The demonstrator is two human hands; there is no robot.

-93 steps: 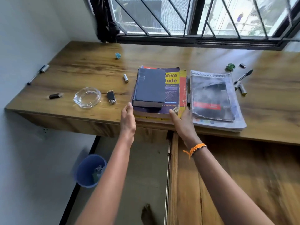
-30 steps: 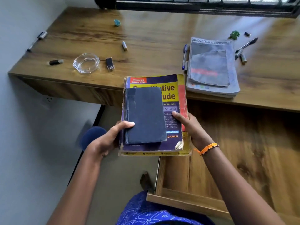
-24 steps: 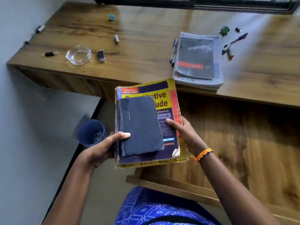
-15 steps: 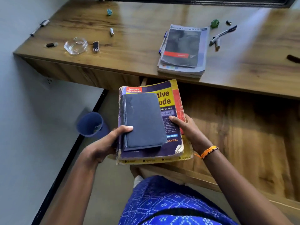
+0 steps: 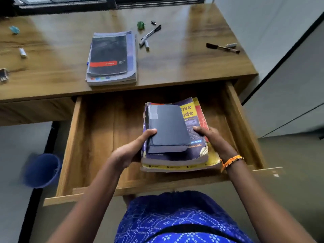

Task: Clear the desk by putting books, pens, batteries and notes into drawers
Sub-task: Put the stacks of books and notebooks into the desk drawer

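Note:
I hold a stack of books over the open wooden drawer. A dark blue book lies on top of a thick yellow and purple book. My left hand grips the stack's left edge, thumb on the blue cover. My right hand grips the right edge, thumb on the yellow cover. The stack hangs over the drawer's right half; whether it touches the bottom I cannot tell. A second pile of notebooks lies on the desk.
Pens and a green object lie behind the notebooks. A black marker lies at the desk's right end, a battery and small items at the left. A blue bin stands on the floor, left of the drawer.
The stack was lifted off the desk, carried down and to the right, and now sits over the open drawer. My view swung right, so the drawer's inside shows.

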